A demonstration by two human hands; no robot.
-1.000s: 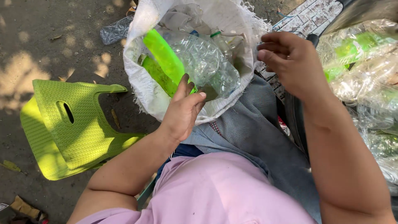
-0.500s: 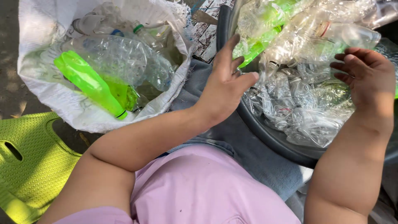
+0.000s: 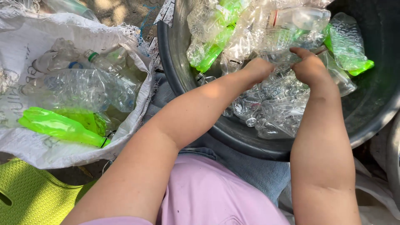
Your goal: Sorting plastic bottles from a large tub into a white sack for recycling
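We see a dark grey tub [image 3: 183, 79] as our landmark. Inside it lie crushed bottles [image 3: 275, 100] that are clear and glassy, mixed with bright lime-green ones [image 3: 212, 52]; at the tub's far right another green bottle [image 3: 348, 54] shows, and near the tub's top one clear bottle [image 3: 300, 18] carries a red ring at its neck. Left of the tub we find a white woven sack [image 3: 137, 121] with faint grey print, holding clear bottles and one vivid green bottle [image 3: 58, 127]. Below the sack sits a yellow-green stool [image 3: 37, 200] with a fine dotted texture. Below the tub we note blue-grey trousers [image 3: 254, 171] and a pale pink shirt [image 3: 212, 191].
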